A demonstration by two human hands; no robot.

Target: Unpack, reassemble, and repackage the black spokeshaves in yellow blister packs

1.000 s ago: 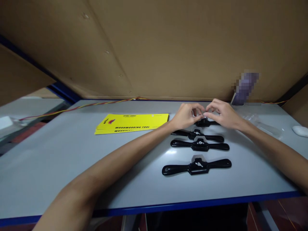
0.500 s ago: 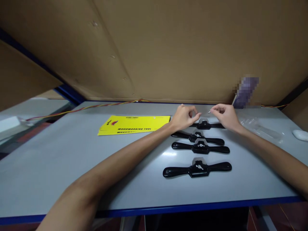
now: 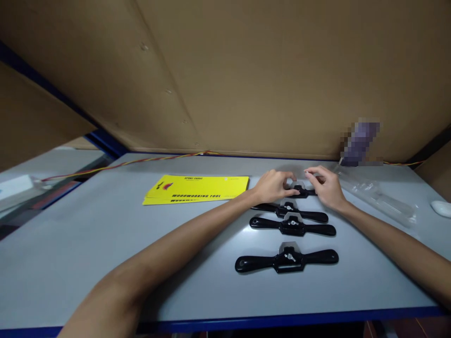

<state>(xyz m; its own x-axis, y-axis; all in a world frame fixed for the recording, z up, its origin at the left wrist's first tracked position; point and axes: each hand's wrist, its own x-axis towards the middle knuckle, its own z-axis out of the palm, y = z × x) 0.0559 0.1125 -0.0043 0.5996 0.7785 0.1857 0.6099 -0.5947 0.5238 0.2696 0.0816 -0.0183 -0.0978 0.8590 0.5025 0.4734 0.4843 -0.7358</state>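
Several black spokeshaves lie in a row on the grey table. At the far end, the farthest spokeshave [image 3: 301,191] is partly covered by both hands. My left hand [image 3: 273,186] is at its left side, with thumb and index finger curved and apart. The thumb tip lies by the tool's middle, but contact is unclear. My right hand [image 3: 327,187] pinches a small metal screw [image 3: 306,172] above and behind the blade. Closer to me are a second spokeshave [image 3: 312,216], a third spokeshave [image 3: 291,228] and the nearest spokeshave [image 3: 287,263], each with a silver screw.
Yellow printed cards [image 3: 197,188] are stacked left of the tools. Clear plastic packaging [image 3: 391,203] lies to the right, near a white object [image 3: 442,208]. A blurred purple item [image 3: 361,143] leans at the back. Twisted wire [image 3: 151,160] runs along the cardboard wall [image 3: 246,80].
The view has tilted slightly up. My left hand has come closer to the farthest spokeshave's middle. My right hand keeps its pinch, now with the screw turned more upward.
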